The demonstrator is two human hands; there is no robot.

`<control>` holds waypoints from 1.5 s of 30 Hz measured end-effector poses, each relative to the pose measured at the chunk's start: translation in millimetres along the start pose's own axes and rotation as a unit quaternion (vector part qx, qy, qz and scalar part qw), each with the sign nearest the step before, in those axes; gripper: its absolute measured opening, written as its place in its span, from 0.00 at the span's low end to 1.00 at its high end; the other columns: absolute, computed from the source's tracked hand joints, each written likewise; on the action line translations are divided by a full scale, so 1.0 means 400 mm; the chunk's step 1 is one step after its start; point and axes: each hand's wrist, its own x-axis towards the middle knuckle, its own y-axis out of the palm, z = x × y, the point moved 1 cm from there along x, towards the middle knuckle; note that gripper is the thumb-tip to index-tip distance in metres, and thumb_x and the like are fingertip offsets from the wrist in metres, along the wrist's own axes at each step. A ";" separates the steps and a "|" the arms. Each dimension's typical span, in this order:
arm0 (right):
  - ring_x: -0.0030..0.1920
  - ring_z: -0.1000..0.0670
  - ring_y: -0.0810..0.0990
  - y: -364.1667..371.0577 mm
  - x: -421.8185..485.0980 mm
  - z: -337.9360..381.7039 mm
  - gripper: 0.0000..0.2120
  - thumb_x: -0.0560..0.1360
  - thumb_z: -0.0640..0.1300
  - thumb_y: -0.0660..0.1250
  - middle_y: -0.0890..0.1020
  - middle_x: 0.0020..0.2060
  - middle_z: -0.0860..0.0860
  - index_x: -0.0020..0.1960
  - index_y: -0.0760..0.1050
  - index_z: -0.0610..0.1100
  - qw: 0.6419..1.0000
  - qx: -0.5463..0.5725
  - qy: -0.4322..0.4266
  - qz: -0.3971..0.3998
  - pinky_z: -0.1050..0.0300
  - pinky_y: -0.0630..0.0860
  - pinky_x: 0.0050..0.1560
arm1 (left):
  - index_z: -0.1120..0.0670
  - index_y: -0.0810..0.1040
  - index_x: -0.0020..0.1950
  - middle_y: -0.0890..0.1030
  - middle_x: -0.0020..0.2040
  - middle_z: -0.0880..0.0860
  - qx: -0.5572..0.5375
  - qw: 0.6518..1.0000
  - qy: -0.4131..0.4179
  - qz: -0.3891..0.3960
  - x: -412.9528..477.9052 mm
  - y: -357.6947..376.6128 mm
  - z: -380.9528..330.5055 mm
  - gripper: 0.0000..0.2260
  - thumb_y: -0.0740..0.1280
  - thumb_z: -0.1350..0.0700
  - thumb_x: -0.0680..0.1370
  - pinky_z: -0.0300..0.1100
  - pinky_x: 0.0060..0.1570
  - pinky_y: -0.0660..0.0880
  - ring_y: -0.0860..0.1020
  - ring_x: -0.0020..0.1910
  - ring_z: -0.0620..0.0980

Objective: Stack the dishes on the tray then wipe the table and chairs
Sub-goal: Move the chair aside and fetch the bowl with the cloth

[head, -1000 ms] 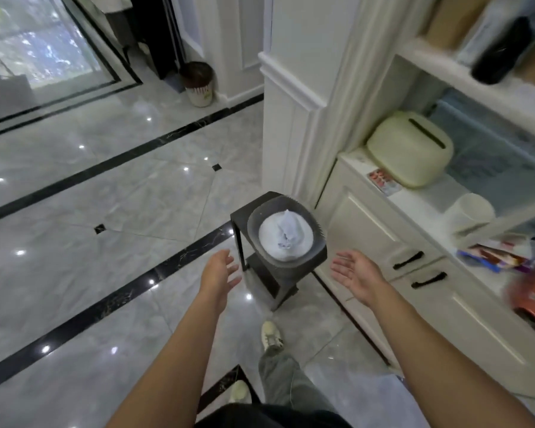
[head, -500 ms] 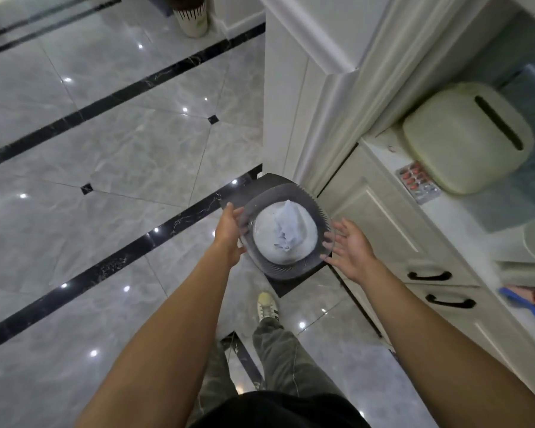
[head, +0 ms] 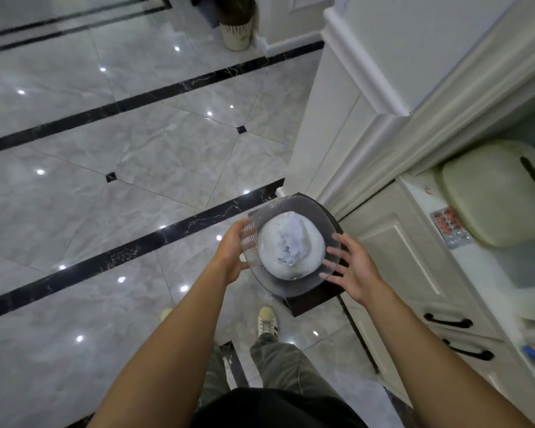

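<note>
A clear ribbed glass plate (head: 325,223) lies over a small black stool (head: 309,301) beside the white cabinet. On the plate stands a white bowl (head: 272,242) holding a crumpled pale blue cloth (head: 291,245). My left hand (head: 230,251) holds the plate's left rim, its fingers showing through the glass from below. My right hand (head: 355,267) is at the right rim with its fingers spread and fairly straight, the tips under the glass edge. I cannot tell whether the plate rests on the stool or is lifted off it.
A white cabinet with black drawer handles (head: 448,321) runs along the right, carrying a pale green box (head: 501,193) and a pill blister pack (head: 450,225). A white pillar (head: 337,134) stands behind the stool. Glossy grey tiles spread left; a pot (head: 237,29) stands far back.
I have stepped closer and both hands, apart and empty a second ago, have closed in on the plate's two rims. The plate now sits further left over the stool.
</note>
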 end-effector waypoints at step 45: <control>0.46 0.45 0.87 2.114 -0.447 -0.614 0.15 0.84 0.41 0.62 0.84 0.52 0.47 0.66 0.79 0.54 0.701 -0.542 -0.109 0.451 0.45 0.85 0.44 | 0.44 0.77 0.71 0.80 0.64 0.50 -0.428 0.757 0.195 -0.454 -0.687 -1.800 0.133 0.14 0.58 0.49 0.88 0.56 0.52 0.84 0.82 0.59 0.54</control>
